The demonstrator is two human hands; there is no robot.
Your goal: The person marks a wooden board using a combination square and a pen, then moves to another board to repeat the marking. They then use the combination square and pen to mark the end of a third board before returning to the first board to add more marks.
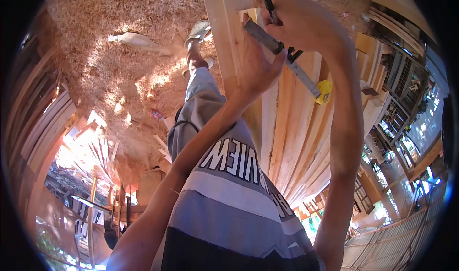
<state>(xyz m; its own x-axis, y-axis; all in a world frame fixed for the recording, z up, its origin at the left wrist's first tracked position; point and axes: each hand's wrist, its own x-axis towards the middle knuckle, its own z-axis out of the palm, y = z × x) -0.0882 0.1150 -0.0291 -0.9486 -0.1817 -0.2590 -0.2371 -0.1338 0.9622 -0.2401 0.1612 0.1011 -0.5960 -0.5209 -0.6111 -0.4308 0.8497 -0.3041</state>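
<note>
My left hand [260,70] is closed on a metal square [265,37], holding it against a pale wooden board [224,27]. The square has a thick grey part, dark fittings near its middle and a thin ruler blade slanting down to the right. Above it, my right hand [299,25] is bent over the board, its fingers closed round a black pen [267,2]. The pen's lower tip is hard to make out. Close to the blade's far end lies a yellow object [324,92], perhaps a tape measure, on the stacked boards.
Long planks [291,127] are stacked to the right of my legs. Wood shavings [119,13] cover the ground, with a loose pale piece of wood [141,42] on them. More timber [43,123] leans at the left. A metal rack [404,80] stands at the right.
</note>
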